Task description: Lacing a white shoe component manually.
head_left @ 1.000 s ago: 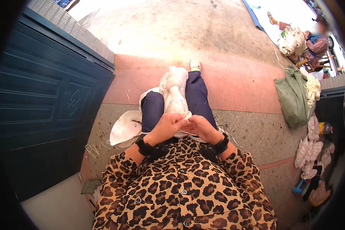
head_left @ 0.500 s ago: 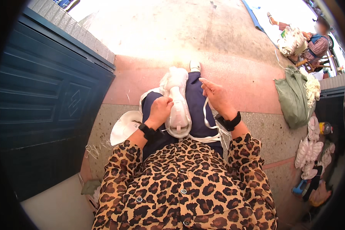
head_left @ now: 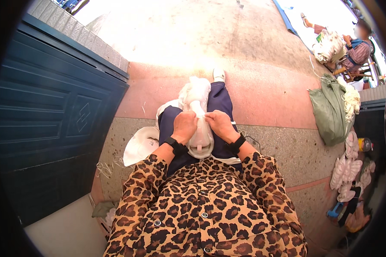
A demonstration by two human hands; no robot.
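On my lap lies a white shoe upper (head_left: 200,139), its pinkish inside facing up and its rounded heel end towards me. My left hand (head_left: 185,127) is closed, its fingertips at the upper's left edge. Opposite it, my right hand (head_left: 221,126) pinches at the right edge, with a thin white strand showing between the two hands. A flat white shoelace (head_left: 227,160) lies across my right thigh; its end at the right fingers is hidden. Further along my legs, more white material (head_left: 196,88) is bunched beyond the upper.
Beside my left leg rests a white, bowl-shaped piece (head_left: 141,144), with loose strings (head_left: 109,167) near it. Dark blue door panels (head_left: 51,111) stand at left. At right are a green sack (head_left: 330,109), a pale lace bundle (head_left: 351,100), pinkish-white pieces (head_left: 345,171) and a seated person (head_left: 359,49).
My right hand has come down and inward from above my right leg to the upper, closing its fingers. My left hand has shifted slightly towards me. The lace has moved with the right hand.
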